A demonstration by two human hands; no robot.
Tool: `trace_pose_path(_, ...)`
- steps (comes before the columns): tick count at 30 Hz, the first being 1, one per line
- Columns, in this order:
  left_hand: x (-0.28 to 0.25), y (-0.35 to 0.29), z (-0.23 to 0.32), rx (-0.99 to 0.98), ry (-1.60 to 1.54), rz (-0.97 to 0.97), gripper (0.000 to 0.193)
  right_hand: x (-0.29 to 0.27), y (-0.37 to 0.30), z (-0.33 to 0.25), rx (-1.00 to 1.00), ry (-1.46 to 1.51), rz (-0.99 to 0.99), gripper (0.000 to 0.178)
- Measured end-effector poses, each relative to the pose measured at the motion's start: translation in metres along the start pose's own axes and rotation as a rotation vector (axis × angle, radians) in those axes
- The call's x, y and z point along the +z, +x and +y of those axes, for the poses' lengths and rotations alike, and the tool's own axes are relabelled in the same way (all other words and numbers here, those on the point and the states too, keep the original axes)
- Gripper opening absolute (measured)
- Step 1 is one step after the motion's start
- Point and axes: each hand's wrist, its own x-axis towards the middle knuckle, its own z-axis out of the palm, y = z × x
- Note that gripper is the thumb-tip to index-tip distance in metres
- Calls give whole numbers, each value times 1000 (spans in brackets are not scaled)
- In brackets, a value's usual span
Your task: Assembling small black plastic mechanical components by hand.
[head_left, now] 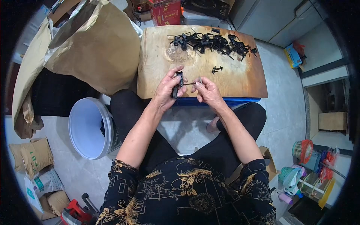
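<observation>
My left hand [167, 88] is closed round a black plastic part [178, 84], held upright over the near edge of the wooden board [153, 56]. From the right, my right hand [208, 93] pinches a thin dark rod [189, 83] between thumb and fingers. The rod's left end reaches the black part; whether it is joined to it I cannot tell. A small group of dark pieces [216, 69] lies on the board beyond my right hand. Farther back, a long heap of black plastic parts [210, 43] with thin sticking-out pieces spreads across the board.
A white bucket [88, 127] with some black pieces inside stands left of my legs. Behind it rises a large open brown paper sack [101, 48]. A red box [166, 13] stands past the board. Baskets and bags [303, 150] sit at the right.
</observation>
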Motion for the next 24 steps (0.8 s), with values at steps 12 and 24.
trace_pose_path(12, 4, 0, -13, -64, 128, 49, 24, 6, -11, -18, -112, -27, -14, 27)
trace_pose_path(24, 6, -4, -14, -203, 159, -234, 24, -6, -6, -15, 96, 83, -132, 23)
